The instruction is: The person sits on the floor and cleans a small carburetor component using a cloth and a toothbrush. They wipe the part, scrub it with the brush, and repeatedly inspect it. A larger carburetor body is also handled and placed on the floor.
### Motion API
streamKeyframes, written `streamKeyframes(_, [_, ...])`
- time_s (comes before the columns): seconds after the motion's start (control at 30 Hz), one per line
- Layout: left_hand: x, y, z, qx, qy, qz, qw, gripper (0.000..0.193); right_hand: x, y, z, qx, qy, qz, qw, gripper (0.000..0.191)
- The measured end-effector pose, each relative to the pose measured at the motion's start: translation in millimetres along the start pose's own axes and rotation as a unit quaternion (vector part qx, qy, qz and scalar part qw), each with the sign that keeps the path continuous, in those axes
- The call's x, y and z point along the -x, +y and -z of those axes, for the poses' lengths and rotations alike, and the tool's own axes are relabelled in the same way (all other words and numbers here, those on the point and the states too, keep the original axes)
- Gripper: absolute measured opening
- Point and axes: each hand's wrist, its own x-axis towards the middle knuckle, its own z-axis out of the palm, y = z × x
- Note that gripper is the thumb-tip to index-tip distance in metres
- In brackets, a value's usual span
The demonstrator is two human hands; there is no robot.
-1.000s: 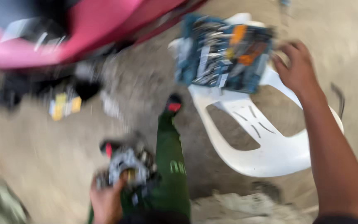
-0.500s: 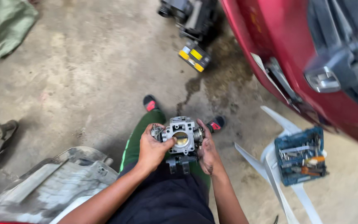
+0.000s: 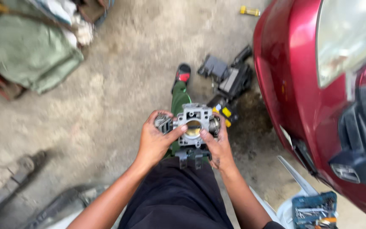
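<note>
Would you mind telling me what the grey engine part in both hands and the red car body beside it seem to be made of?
The grey engine part, held by the left hand and right hand, looks like dull cast metal, probably aluminium, with a brassy disc in its bore. The red car body looks like glossy painted panel, reflecting light.

Left hand [image 3: 155,140], right hand [image 3: 217,146] grip metal throttle body [image 3: 195,124].
</note>
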Motion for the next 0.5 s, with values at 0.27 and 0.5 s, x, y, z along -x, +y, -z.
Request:
streamKeyframes(0.27, [-244,116,-11,0.002,0.01,0.106,0.994,0.043,-215,-103,-66,0.011,0.043,0.002,0.999,0.06])
streamKeyframes(0.5, [-480,194,-53,-0.035,-0.064,0.114,0.991,0.043,-410,-206,-81,-0.011,0.102,-0.023,0.994,0.06])
